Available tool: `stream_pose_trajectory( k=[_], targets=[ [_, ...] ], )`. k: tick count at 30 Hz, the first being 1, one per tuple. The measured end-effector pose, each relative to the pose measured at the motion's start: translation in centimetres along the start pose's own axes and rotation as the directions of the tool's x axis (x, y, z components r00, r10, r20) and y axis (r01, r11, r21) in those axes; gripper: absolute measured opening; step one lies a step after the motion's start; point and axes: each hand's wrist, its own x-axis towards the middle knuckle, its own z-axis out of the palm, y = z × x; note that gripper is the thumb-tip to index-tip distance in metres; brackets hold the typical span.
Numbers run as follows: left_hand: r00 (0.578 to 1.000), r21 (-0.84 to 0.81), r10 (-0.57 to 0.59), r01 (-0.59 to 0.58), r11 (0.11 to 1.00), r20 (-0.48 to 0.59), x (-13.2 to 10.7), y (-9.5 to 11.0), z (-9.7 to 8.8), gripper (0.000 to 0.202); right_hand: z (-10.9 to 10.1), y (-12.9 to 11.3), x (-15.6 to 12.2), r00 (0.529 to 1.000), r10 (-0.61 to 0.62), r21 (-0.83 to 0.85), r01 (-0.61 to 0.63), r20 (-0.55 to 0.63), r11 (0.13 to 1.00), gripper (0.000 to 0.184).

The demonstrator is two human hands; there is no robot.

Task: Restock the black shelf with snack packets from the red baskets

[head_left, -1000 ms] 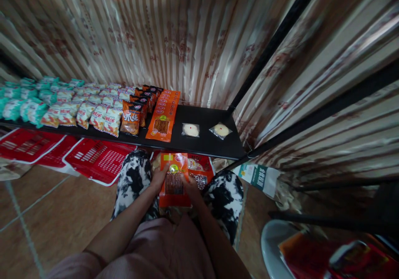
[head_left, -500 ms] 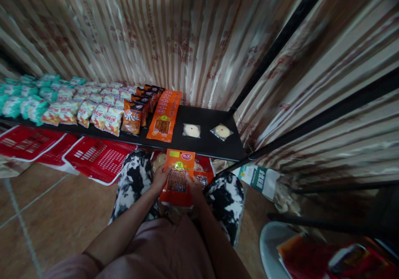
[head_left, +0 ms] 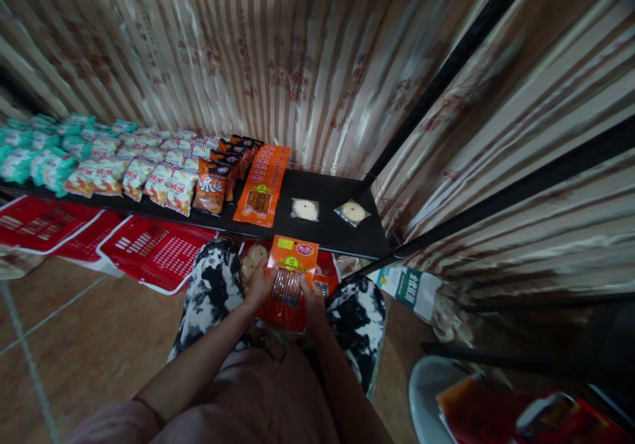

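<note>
Between my knees I hold an orange snack packet (head_left: 292,259) with a clear window over brown strips. My left hand (head_left: 260,284) grips its left edge and my right hand (head_left: 311,297) its right edge, thumbs on the front. Beneath it, partly hidden, is a red basket (head_left: 335,266) with round pale packaged pieces (head_left: 254,259). On the black shelf (head_left: 327,235) ahead lies a long orange packet (head_left: 262,184). To its right are two clear-wrapped pale round cakes, one nearer (head_left: 305,210) and one farther right (head_left: 352,212).
Rows of white snack bags (head_left: 171,186), teal bags (head_left: 52,169) and orange-black bags (head_left: 211,186) fill the shelf's left part. Red baskets (head_left: 159,252) sit below. A black diagonal post (head_left: 446,219) and a pale tub (head_left: 421,391) stand right. A striped curtain (head_left: 223,53) hangs behind.
The orange packet in my hands has shifted slightly right and tilted, its top leaning to the right. Both hands keep hold of it. The things on the shelf stay put.
</note>
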Motion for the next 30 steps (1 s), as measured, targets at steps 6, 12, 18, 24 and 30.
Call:
stream_pose_trajectory(
  k=[6,12,18,24,30],
  targets=[
    [0.993,0.187,0.112,-0.102,0.977,-0.046,-0.7,-0.1,0.4,0.043,0.6,0.1,-0.5,0.998,0.009,0.059,-0.013,0.056,0.998,0.04],
    [0.944,0.382,0.324,-0.278,0.881,-0.062,-1.4,0.6,0.3,0.042,1.1,0.1,-1.0,0.992,-0.121,-0.065,0.124,0.041,0.99,0.037],
    [0.907,0.492,0.414,-0.325,0.808,-0.08,-2.3,1.4,0.0,0.039,1.5,-0.6,-1.4,0.979,-0.198,-0.184,0.204,0.05,0.961,0.039],
    [0.956,0.361,0.295,-0.269,0.893,-0.015,-2.8,1.2,0.1,0.039,2.0,0.0,-1.4,0.964,-0.249,-0.246,0.263,0.09,0.933,0.036],
    [0.985,0.144,0.174,-0.175,0.974,0.019,-3.4,1.5,0.0,0.034,2.8,-0.4,-1.5,0.958,-0.268,-0.302,0.285,0.098,0.91,0.036]
  ],
)
